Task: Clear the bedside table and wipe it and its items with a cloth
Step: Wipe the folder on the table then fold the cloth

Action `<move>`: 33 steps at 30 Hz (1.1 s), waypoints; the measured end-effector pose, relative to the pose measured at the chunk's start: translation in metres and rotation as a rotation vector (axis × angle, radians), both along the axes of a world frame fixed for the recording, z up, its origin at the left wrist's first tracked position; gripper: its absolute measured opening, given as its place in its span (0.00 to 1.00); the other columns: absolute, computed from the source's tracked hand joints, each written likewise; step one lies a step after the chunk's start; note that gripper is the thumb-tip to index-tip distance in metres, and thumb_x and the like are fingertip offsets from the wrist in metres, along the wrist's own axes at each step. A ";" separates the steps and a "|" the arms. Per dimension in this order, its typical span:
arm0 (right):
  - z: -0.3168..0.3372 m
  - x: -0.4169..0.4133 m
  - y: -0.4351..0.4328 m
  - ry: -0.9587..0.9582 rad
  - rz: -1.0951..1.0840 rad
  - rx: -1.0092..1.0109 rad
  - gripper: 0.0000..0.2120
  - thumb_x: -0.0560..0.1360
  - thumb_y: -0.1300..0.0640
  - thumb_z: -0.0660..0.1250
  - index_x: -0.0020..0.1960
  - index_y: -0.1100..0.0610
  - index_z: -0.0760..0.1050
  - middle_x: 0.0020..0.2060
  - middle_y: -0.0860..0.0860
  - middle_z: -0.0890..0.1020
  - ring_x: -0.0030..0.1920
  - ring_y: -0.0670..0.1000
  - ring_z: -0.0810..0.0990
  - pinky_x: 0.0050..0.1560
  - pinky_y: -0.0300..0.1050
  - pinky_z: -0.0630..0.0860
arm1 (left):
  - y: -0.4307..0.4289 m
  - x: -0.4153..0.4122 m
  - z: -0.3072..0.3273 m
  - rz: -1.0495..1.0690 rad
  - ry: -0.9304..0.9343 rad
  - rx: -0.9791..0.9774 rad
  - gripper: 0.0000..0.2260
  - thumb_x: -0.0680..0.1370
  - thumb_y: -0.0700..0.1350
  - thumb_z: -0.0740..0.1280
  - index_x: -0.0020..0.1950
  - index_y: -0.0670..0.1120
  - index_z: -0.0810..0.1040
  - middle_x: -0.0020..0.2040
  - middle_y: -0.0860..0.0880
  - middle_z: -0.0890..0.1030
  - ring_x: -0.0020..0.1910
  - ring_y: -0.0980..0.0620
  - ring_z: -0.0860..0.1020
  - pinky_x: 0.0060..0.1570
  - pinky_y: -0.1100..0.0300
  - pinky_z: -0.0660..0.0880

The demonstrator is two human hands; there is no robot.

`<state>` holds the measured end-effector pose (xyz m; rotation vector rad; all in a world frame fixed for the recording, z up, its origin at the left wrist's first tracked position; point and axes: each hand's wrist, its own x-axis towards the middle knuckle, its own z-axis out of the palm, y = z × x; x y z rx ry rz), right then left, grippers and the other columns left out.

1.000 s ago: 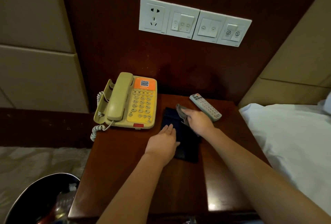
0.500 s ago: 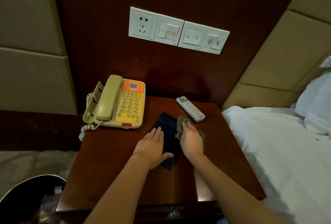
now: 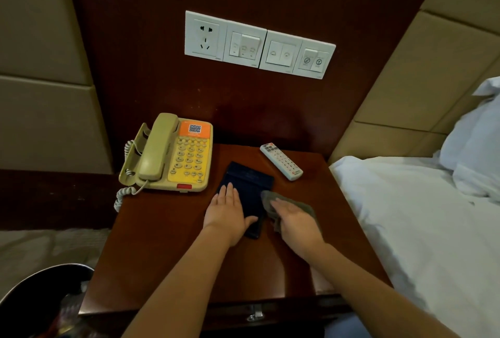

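The left hand point(image 3: 230, 214) lay flat, fingers straight and together, pressing down on the near left part of a dark blue folder point(image 3: 250, 182), thumb spread toward 3 o'clock across its lower edge. Just beside it at 3 o'clock, the right hand point(image 3: 296, 222) rested palm down on a grey-green cloth point(image 3: 272, 198), fingers stretched out rather than curled; the cloth bunched out past the fingertips at 11 o'clock, lapping the folder's right edge, and showed again along the hand's far side. The folder sat mid-top on the wooden bedside table point(image 3: 162, 256). From the folder, a white remote control point(image 3: 281, 161) lay near at 1 o'clock, apart from it, and a beige corded telephone point(image 3: 170, 156) with a yellow keypad stood at 10 o'clock, handset on its cradle. A white switch and socket panel point(image 3: 259, 44) hung on the wall at 12 o'clock. White bedding point(image 3: 419, 216) lay off the table at 3 o'clock, a dark bin point(image 3: 40, 291) at 8 o'clock.
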<state>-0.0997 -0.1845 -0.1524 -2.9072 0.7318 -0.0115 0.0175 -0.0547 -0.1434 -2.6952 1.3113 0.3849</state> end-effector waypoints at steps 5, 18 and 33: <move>0.011 0.003 -0.023 0.189 -0.143 -0.165 0.28 0.79 0.55 0.59 0.76 0.54 0.54 0.75 0.52 0.60 0.74 0.53 0.58 0.75 0.53 0.53 | -0.022 0.010 0.002 0.071 -0.036 0.024 0.36 0.81 0.63 0.44 0.76 0.36 0.39 0.77 0.38 0.40 0.77 0.42 0.42 0.75 0.51 0.48; -0.017 0.064 -0.031 -0.052 0.189 -0.121 0.34 0.77 0.35 0.38 0.76 0.52 0.58 0.72 0.47 0.64 0.74 0.47 0.58 0.73 0.55 0.48 | -0.074 0.064 0.023 0.034 -0.265 0.296 0.33 0.81 0.61 0.41 0.76 0.36 0.48 0.76 0.35 0.50 0.76 0.38 0.52 0.73 0.47 0.53; 0.011 0.061 -0.078 -0.067 -0.239 0.013 0.26 0.78 0.45 0.60 0.72 0.52 0.59 0.63 0.54 0.72 0.62 0.56 0.70 0.61 0.55 0.70 | -0.035 0.090 0.024 -0.282 -0.242 0.229 0.29 0.81 0.60 0.47 0.78 0.52 0.41 0.79 0.47 0.46 0.77 0.46 0.51 0.74 0.47 0.41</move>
